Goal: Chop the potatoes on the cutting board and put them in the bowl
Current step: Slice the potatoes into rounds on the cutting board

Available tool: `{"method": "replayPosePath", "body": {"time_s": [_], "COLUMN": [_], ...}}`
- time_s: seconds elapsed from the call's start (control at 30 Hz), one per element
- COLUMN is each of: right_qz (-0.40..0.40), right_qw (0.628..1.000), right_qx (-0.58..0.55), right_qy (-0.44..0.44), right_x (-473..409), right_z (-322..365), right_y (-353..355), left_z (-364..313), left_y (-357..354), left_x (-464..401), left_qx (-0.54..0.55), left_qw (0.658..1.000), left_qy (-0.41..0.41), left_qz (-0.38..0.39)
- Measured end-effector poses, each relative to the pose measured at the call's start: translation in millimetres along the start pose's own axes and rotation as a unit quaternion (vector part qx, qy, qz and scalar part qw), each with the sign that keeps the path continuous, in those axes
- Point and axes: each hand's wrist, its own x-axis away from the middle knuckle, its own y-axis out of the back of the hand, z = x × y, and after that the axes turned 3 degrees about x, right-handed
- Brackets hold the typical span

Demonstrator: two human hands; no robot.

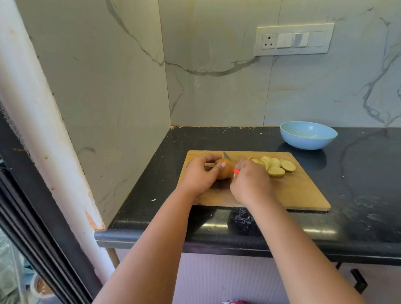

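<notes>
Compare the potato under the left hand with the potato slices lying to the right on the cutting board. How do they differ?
The potato is still a bulky, uncut piece showing brown skin; the potato slices are flat rounds showing pale cut faces. The potato is held by the left hand, with the knife in the right hand at it; the slices lie loose and overlapping, untouched. Both rest on the cutting board, none in the bowl.

We have one view only, from a wide-angle camera worn on the head. It faces forward and steeply down over both forearms, taking in the dark counter (pixel 367 184) at close range and the marble wall (pixel 221 83) beyond.
</notes>
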Motion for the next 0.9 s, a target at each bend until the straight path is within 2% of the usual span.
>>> {"method": "replayPosePath", "body": {"time_s": [0.17, 0.47, 0.67, 0.73, 0.9], "right_qz": [0.003, 0.033, 0.051, 0.023, -0.118], "right_qw": [0.999, 0.994, 0.998, 0.999, 0.988], "right_qx": [0.039, 0.096, 0.015, 0.001, -0.065], "right_qy": [0.013, 0.032, 0.024, 0.048, 0.07], "right_x": [26.0, 20.3, 42.6, 41.0, 33.5], "right_z": [-12.2, 3.4, -55.7, -70.7, -77.8], "right_y": [4.8, -0.6, 38.9, 47.8, 50.8], "left_z": [-1.1, -5.8, -3.5, -4.7, -1.8], "left_y": [2.2, 3.3, 4.1, 4.1, 3.4], "left_x": [-2.8, 5.8, 5.8, 5.9, 6.5], "left_qx": [0.001, 0.009, 0.009, 0.002, -0.029], "left_qw": [1.0, 1.0, 1.0, 1.0, 0.999], "left_qy": [0.01, 0.002, 0.002, 0.007, -0.011], "left_qz": [0.011, 0.014, 0.004, 0.011, 0.023]}}
